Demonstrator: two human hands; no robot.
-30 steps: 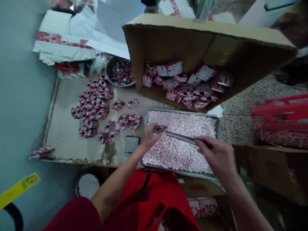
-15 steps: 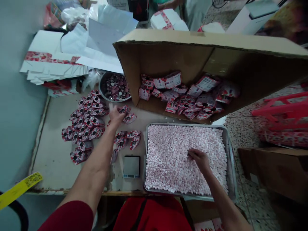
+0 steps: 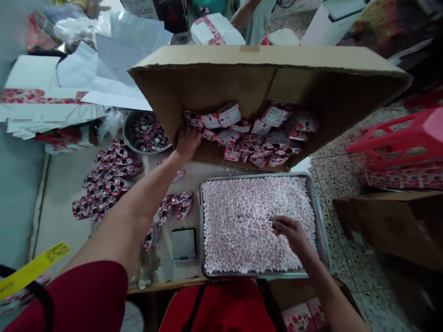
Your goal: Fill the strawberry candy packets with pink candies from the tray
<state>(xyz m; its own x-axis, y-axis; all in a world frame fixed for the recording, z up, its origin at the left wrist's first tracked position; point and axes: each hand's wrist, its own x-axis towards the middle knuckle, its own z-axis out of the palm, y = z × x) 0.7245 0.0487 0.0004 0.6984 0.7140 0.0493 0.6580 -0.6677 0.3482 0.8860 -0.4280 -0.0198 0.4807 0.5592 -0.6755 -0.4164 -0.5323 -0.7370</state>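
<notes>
My left hand (image 3: pixel 187 142) reaches into the tipped cardboard box (image 3: pixel 263 57), fingers curled on one of the red and white pouches (image 3: pixel 249 136) at the left end of the heap. My right hand (image 3: pixel 291 232) rests in the metal tray (image 3: pixel 320 221) of small pink and white candies (image 3: pixel 242 230). Its fingers are pinched on a thin metal tool (image 3: pixel 254 217) that lies half buried in the candies.
Filled pouches (image 3: pixel 105 177) lie spread on the table's left side, and more fill a metal bowl (image 3: pixel 147 133). A small scale (image 3: pixel 183 245) sits left of the tray. Flat cartons (image 3: pixel 51 108) are stacked at back left. A red crate (image 3: pixel 398 143) stands right. Another person's hand (image 3: pixel 242 16) shows at the top.
My left hand set a pouch down among those on the table, then went up into the cardboard box. My right hand lowered the metal tool into the candies.
</notes>
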